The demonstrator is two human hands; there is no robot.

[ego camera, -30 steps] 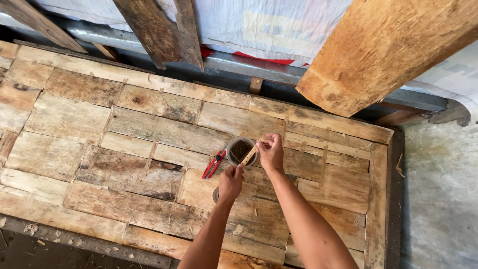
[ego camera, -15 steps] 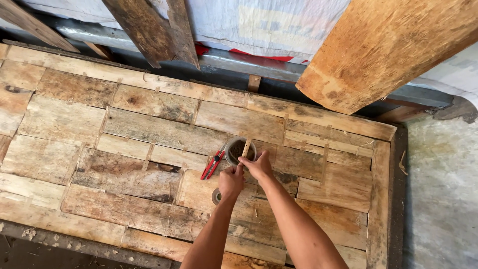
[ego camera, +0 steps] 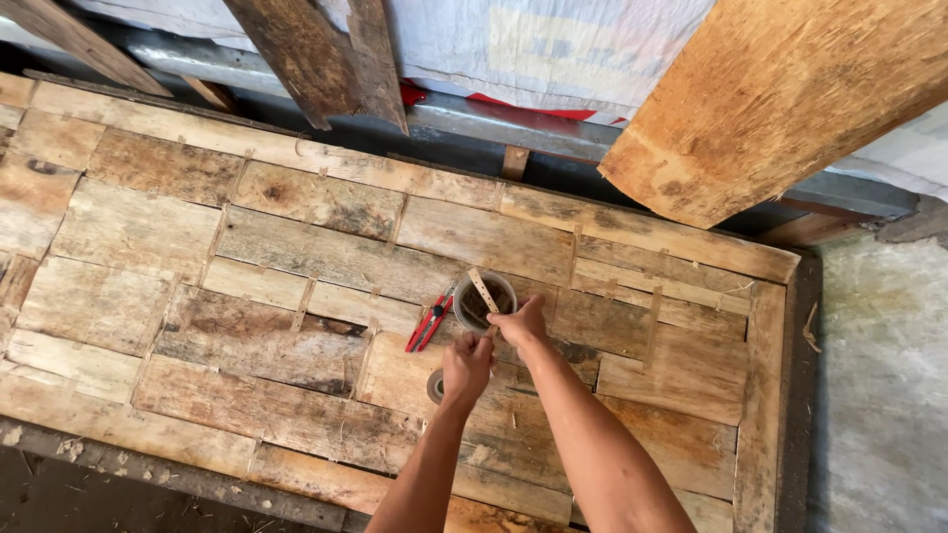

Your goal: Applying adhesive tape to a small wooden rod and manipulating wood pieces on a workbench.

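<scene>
A small round container (ego camera: 484,299) stood mid-panel beside red-handled pliers (ego camera: 429,322), the right hand (ego camera: 521,322) pinching a thin wooden stick (ego camera: 483,290) over it, the left hand (ego camera: 466,361) curled closed nearby around what I couldn't tell; a nudge might tip it across the patchwork wooden panel (ego camera: 296,257) under leaning planks (ego camera: 780,99).

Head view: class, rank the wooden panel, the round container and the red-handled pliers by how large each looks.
1. Wooden panel, by far the largest.
2. Round container and red-handled pliers: too alike to rank.
</scene>
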